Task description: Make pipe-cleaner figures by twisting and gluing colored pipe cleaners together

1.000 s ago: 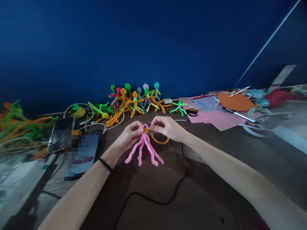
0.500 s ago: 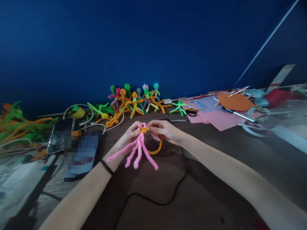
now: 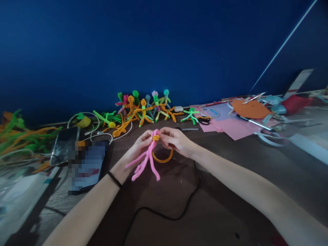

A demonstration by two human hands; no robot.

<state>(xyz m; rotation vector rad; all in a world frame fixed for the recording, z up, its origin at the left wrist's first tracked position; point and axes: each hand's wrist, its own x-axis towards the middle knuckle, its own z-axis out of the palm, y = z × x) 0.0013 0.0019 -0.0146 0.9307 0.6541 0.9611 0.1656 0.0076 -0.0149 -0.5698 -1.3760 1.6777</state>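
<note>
Black cord: [image 3: 176, 218] it curves over the dark surface [image 3: 205, 218] nearest me, beneath the work; best to let nothing snag on it.
Pink bundle: [image 3: 150, 152] it is held up between my two hands, its loose legs fanning down toward me, the longest at the left along my wrist; I'd want them spread so none slips under a turn.
Orange strand: [image 3: 164, 161] it hangs as an open loop below my fingers; I judge that easing the slack through gently would spare it a kink.
Left hand: [image 3: 143, 142] thumb and fingers pinch the pink bundle just beside the wrap; a firm, unmoving hold here seems to matter most.
Right hand: [image 3: 178, 141] fingers closed on the orange strand, I think, though they partly hide it; light, even tension should serve.
Orange wrap: [image 3: 156, 137] a short band around the pink bundle near its top; turns laid side by side, snug but not crushing the fuzz, would sit neatest.
Green figure: [image 3: 191, 115] well beyond my right hand, legs splayed, beside the black scissors handles [image 3: 204, 121].
</note>
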